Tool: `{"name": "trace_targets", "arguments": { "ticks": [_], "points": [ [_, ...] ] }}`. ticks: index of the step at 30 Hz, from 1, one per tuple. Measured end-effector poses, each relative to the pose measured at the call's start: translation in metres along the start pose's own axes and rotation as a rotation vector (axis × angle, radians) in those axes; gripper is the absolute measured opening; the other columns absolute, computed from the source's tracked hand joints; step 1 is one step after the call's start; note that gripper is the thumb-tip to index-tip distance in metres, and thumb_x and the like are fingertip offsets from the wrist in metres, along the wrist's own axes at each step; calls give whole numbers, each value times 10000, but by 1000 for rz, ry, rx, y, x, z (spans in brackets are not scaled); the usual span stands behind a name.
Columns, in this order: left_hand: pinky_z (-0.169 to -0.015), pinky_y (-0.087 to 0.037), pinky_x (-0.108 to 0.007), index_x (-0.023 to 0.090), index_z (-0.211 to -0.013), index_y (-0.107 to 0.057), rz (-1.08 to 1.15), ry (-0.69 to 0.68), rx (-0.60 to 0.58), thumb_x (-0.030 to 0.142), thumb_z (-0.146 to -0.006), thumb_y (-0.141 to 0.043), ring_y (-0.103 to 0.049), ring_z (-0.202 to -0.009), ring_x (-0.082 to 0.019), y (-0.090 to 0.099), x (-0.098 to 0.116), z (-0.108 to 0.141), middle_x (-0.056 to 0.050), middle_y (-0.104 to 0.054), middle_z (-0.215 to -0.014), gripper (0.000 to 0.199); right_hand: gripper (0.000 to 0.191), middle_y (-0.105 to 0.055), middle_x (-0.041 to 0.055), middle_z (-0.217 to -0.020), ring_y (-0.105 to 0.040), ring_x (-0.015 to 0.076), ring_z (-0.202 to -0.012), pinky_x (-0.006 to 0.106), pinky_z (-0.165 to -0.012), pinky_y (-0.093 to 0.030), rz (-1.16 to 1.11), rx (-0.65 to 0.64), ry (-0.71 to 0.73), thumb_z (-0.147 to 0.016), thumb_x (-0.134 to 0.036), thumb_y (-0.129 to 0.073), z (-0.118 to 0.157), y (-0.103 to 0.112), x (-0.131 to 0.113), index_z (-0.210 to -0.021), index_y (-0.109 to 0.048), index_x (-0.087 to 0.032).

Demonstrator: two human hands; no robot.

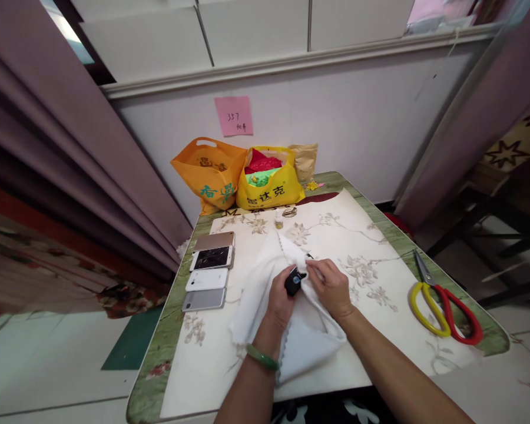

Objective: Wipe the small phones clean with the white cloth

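My left hand point(281, 294), with a green bangle on its wrist, is closed around a small black object point(294, 282) that carries a round bluish mark. What kind of object it is I cannot make out. Beside its upper end, the pinched fingers of my right hand point(333, 287) grip a fold of white cloth point(309, 353). That cloth has a scalloped edge and spreads loosely under both hands over the table. A thin dark bit shows just above the right fingertips.
Several phones point(205, 298) lie in a column on the left. Big scissors point(444, 312) with yellow and red handles rest at the right edge. Behind stand an orange bag point(212, 171), a filled yellow bag point(271, 191), a small bottle point(278, 221) and a brown pouch point(304, 162).
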State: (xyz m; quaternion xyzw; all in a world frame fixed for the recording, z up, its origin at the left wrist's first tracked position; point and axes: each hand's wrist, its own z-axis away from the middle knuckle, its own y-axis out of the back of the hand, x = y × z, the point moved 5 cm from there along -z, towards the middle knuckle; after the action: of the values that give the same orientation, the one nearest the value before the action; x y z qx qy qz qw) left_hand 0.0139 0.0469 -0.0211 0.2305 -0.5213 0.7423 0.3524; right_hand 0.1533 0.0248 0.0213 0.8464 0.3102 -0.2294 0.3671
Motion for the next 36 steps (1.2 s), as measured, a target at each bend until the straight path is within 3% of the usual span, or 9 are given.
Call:
{"name": "trace_targets", "arguments": {
  "ticks": [3,5,10,14,16,21,25,29,36],
  "points": [
    [-669,-500,-286,141,-886,-732,-28,33,-69,285,-701,-668,-639,-849,-208,-6,1,4,-76,-723,-915,243,193,-660,33,-868,-629,152,-789,265,-745,-492,-7,103,-94,-923,-276,-516,-4,6,7,-1011,-682,-233],
    [-675,-500,-289,141,-895,-734,-35,34,-82,295,-707,-657,-639,-870,-214,-8,2,5,-73,-724,-930,255,212,-649,33,-865,-626,152,-786,265,-735,-495,-17,101,-100,-928,-289,-506,-4,7,8,-1032,-683,-235],
    [-845,-475,-284,153,-879,-737,31,23,-60,265,-709,-675,-635,-945,-190,-5,2,1,-54,-728,-947,213,345,-624,53,-936,-626,163,-817,262,-722,-511,21,-1,-45,-886,-396,-581,-1,-1,4,-1188,-641,-240],
    [-855,-465,-259,145,-957,-720,47,17,-136,267,-729,-681,-629,-948,-168,-6,-1,-1,-61,-715,-1007,261,306,-630,40,-902,-626,142,-770,237,-682,-503,37,-70,-31,-904,-349,-553,2,-8,5,-1178,-652,-254],
    [-835,-471,-254,148,-946,-714,87,46,-120,270,-727,-697,-632,-914,-158,-7,-3,-1,-51,-715,-981,251,270,-638,29,-872,-625,127,-751,220,-657,-495,-2,-135,17,-916,-305,-529,2,-11,4,-1139,-675,-266],
    [-800,-492,-314,129,-971,-693,147,103,-132,492,-777,-642,-652,-873,-216,-12,2,1,-87,-716,-895,415,223,-661,15,-843,-628,112,-725,211,-648,-495,-137,-357,227,-904,-308,-557,4,-15,-11,-1069,-706,-301],
    [-769,-495,-315,128,-1047,-677,126,108,-143,609,-782,-576,-657,-836,-219,-14,5,2,-100,-714,-896,559,186,-673,6,-826,-641,115,-747,217,-682,-496,-148,-412,309,-900,-358,-584,7,-15,-19,-1019,-720,-311],
    [-783,-489,-307,132,-1015,-691,113,96,-149,605,-798,-562,-650,-856,-214,-13,1,0,-101,-715,-912,535,195,-679,10,-821,-637,113,-734,210,-674,-479,-43,-311,212,-920,-344,-561,6,-14,-14,-1029,-716,-297],
    [-758,-477,-290,147,-956,-718,-146,8,-232,468,-791,-641,-636,-796,-188,-18,5,7,-76,-717,-896,369,227,-675,40,-878,-633,152,-786,253,-714,-483,-16,63,-128,-911,-363,-546,-6,6,12,-1028,-700,-244]
  ]
}}
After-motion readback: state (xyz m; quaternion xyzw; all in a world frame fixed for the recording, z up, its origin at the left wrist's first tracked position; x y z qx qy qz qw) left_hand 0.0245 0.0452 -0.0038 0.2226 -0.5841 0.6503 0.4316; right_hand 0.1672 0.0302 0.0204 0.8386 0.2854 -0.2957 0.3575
